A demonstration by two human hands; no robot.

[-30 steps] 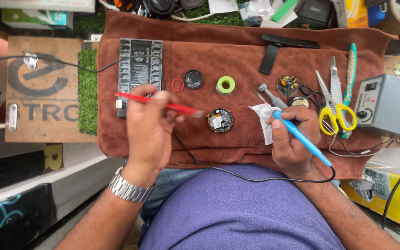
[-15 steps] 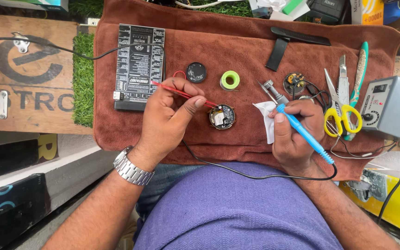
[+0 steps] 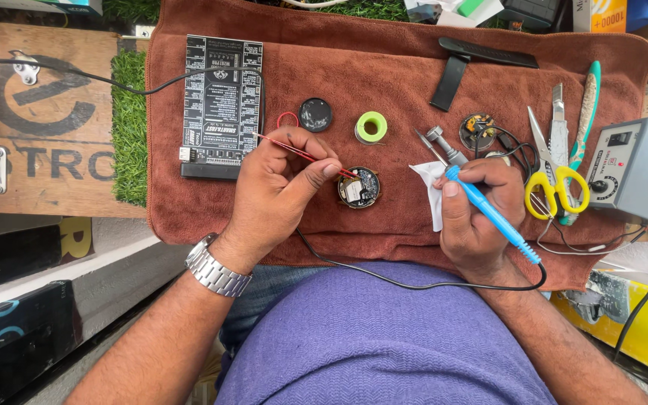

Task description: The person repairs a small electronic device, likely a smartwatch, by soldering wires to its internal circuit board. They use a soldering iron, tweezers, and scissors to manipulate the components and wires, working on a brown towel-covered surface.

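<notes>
From the head view, a brown towel [image 3: 414, 82] covers the bench across most of the upper frame, and both hands work on it near the centre.

The left hand [image 3: 279, 187] sits left of centre, a steel wristwatch [image 3: 215, 268] on its wrist. Its fingers are pressed together on red tweezers [image 3: 305, 156], thumb against forefinger, and the tweezer tips reach a small round circuit board [image 3: 359, 187] that lies on the towel at mid-frame (a silver cell shows on its face). The board touches the tweezer tips; whether the thumb also rests on it cannot be told.

The right hand [image 3: 478, 217] lies right of centre, its fingers closed around a blue soldering iron [image 3: 489, 214] held like a pen, the metal tip pointing up-left, apart from the board. A scrap of white tissue [image 3: 429, 187] lies just beside this hand, between it and the board. The iron's black cable [image 3: 414, 283] loops along the towel's lower edge.

Above the hands lie a black printed test board [image 3: 221, 105] at upper left, a red ring [image 3: 287, 119], a dark round cover [image 3: 315, 114] and a green solder spool [image 3: 371, 127]. At right lie yellow-handled scissors [image 3: 553, 187] and a grey control box [image 3: 639, 180].
</notes>
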